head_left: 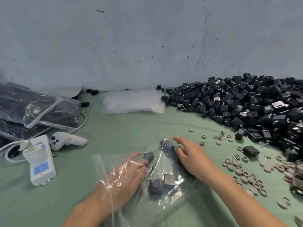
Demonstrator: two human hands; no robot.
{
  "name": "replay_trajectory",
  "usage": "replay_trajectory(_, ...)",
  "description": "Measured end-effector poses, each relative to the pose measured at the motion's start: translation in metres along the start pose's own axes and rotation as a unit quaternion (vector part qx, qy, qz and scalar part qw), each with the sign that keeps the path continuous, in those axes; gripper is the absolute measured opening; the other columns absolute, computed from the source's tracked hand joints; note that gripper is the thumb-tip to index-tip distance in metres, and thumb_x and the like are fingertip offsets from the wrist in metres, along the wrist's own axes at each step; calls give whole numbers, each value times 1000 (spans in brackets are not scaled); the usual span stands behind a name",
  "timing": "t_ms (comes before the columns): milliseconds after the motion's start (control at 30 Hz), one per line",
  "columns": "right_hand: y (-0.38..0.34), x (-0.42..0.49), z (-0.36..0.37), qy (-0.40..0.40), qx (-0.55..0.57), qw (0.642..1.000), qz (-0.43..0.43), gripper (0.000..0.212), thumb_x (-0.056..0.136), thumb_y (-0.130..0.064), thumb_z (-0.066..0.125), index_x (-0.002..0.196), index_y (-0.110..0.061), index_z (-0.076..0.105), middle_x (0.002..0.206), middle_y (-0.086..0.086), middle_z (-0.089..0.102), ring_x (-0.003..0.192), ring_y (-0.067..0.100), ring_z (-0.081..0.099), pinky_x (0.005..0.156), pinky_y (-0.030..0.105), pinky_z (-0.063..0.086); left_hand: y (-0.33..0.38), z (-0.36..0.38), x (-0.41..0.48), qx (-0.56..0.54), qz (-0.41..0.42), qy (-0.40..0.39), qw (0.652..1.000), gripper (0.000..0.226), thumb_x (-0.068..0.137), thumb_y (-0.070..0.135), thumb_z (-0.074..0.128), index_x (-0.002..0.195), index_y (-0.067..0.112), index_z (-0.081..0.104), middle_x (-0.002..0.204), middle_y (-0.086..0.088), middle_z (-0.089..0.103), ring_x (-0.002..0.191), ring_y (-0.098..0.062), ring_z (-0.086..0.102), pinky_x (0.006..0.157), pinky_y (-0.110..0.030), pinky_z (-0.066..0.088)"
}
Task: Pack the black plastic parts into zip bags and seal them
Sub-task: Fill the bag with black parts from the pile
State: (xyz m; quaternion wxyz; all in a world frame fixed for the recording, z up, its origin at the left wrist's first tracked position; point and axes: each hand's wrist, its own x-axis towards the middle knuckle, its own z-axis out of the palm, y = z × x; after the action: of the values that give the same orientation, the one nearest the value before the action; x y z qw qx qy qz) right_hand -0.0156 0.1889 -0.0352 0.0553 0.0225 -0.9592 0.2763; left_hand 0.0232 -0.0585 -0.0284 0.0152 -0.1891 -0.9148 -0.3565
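Note:
A clear zip bag (165, 203) lies on the green table in front of me with several black plastic parts (155, 185) inside. My left hand (126, 176) is inside the bag, seen through the film, its fingers stretched out and touching a black part (148, 157). My right hand (191, 156) rests on the outside of the bag at its right side, fingers spread and loosely bent over more black parts. A big heap of loose black parts (246, 105) fills the right rear of the table.
A stack of empty clear bags (132, 102) lies at the back centre. Filled bags (39, 110) are piled at the left. A white controller (67, 141), a white box (41, 163) and a cable sit front left. Grey rings and discs (246, 172) are scattered right, by a single black part (250, 151).

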Motion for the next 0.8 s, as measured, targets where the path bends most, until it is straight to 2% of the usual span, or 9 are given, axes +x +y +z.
replay_trajectory(133,0,8,5,-10,-13,1000,-7,43,105,-32,35,148,-34,40,148,-9,50,132,16,48,109,35,37,-6,3,9,65,11,-46,997,34,101,46,36,127,39,56,146,40,27,122,29,30,107,-2,19)
replay_trajectory(267,-1,11,5,-20,7,1000,-19,38,105,-31,37,139,-45,47,140,-14,52,124,11,51,98,29,40,-1,5,18,81,3,-59,995,66,89,65,10,142,43,43,148,39,17,110,32,34,95,7,15)
replay_trajectory(300,-2,11,5,-25,9,999,-24,38,105,-32,37,137,-47,48,139,-15,52,123,10,51,97,28,40,0,8,19,88,-5,-55,995,68,88,67,8,145,45,38,150,33,20,115,25,39,100,2,20)
replay_trajectory(367,-4,12,6,-33,4,999,-31,37,105,-33,38,138,-45,50,141,-15,50,124,10,51,99,29,41,4,16,22,90,-29,-56,994,60,94,63,14,151,45,25,156,14,25,135,-5,41,113,-24,29)
replay_trajectory(433,-5,14,7,-40,-11,999,-30,38,105,-33,37,140,-41,51,145,-13,49,127,13,51,104,33,41,6,19,24,61,-43,-55,996,54,101,54,23,153,43,16,153,12,31,140,-17,34,113,-29,24)
replay_trajectory(567,-7,15,9,-41,-23,998,-29,38,106,-32,37,140,-39,52,145,-13,49,128,15,50,105,34,40,2,10,24,96,-18,-8,995,40,100,54,29,140,52,33,115,27,49,103,2,55,94,-19,41)
replay_trajectory(667,-6,15,9,-41,-23,999,-27,37,106,-32,37,139,-39,52,145,-13,49,128,15,50,105,35,40,-1,6,25,79,-26,19,996,16,102,46,36,108,55,48,88,26,54,82,10,53,72,-4,34)
replay_trajectory(733,-6,16,8,-41,-23,999,-24,37,106,-32,37,139,-39,52,145,-13,49,128,15,50,105,36,40,0,6,25,86,-18,22,996,17,102,41,38,93,50,48,87,21,52,79,5,53,68,-7,34)
replay_trajectory(800,-5,16,8,-42,-22,999,-21,37,106,-31,37,139,-38,52,145,-12,49,128,15,49,106,36,39,3,6,25,96,-2,24,995,16,102,38,39,102,44,54,98,19,50,76,-1,54,68,-9,34)
